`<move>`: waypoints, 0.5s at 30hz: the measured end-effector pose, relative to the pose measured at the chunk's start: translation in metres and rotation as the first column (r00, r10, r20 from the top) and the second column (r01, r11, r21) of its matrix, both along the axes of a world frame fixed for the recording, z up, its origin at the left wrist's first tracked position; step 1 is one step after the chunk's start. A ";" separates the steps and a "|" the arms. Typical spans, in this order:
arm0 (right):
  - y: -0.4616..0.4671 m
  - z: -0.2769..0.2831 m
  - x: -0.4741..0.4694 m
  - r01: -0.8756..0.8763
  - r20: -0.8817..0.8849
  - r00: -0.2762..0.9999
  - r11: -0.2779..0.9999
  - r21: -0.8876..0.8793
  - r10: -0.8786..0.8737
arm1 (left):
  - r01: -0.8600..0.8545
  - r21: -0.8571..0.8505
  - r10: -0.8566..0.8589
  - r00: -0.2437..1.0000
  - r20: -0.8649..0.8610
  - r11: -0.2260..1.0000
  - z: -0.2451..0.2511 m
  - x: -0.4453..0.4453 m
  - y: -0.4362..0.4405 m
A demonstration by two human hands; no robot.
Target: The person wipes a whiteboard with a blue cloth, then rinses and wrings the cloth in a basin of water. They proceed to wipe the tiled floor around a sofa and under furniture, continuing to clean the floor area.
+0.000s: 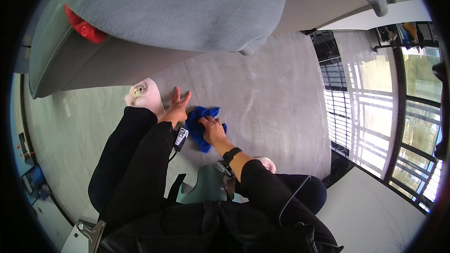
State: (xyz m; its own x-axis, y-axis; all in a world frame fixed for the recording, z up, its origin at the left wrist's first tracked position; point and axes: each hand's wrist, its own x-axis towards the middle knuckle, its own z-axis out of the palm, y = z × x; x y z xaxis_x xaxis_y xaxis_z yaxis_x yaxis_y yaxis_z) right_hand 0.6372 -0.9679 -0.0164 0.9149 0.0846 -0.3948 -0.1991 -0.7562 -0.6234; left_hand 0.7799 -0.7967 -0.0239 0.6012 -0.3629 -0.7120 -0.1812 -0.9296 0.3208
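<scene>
My right hand (213, 130) grips a crumpled blue cloth (196, 123) against the grey tiled floor (274, 95), its fingers bent into the fabric. Just left of the cloth is my left hand (177, 108), holding nothing, with its fingers spread over the floor beside a pink fluffy slipper (149, 93) on my left foot. I cannot tell whether those fingertips touch the tile. Small devices with cables are worn at both wrists, and a dark band (232, 154) circles the right one.
Ahead stands grey upholstered furniture (140, 61) draped with a grey-blue fleece cover (182, 10); a red item (84, 28) pokes out from under it. Between my legs is a green plastic object (207, 182), perhaps a stool. Dark-framed glazing (418, 112) lies at right. A metal clip (90, 233) shows at lower left.
</scene>
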 end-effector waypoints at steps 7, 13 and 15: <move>-0.188 0.060 0.111 0.521 -0.667 0.743 0.584 0.623 0.049 | 0.047 0.007 -0.046 0.998 -0.036 0.999 -0.021 0.001 0.001; -0.365 0.092 0.177 0.489 -0.508 0.763 0.871 0.048 -0.400 | 0.026 -0.082 -0.017 0.995 0.102 0.996 -0.032 -0.012 0.003; -0.370 0.071 0.184 0.394 -0.391 0.804 0.894 -0.215 -0.448 | -0.006 -0.030 0.007 0.999 0.044 1.000 -0.025 -0.014 -0.003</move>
State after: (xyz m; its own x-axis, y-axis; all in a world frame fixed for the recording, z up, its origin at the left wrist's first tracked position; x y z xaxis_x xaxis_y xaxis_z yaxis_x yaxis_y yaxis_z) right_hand 0.8211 -1.3376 0.0544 0.5929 -0.3418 -0.7291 -0.7356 -0.5983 -0.3176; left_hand 0.7659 -0.7997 -0.0489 0.6340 -0.3796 -0.6737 -0.1900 -0.9210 0.3402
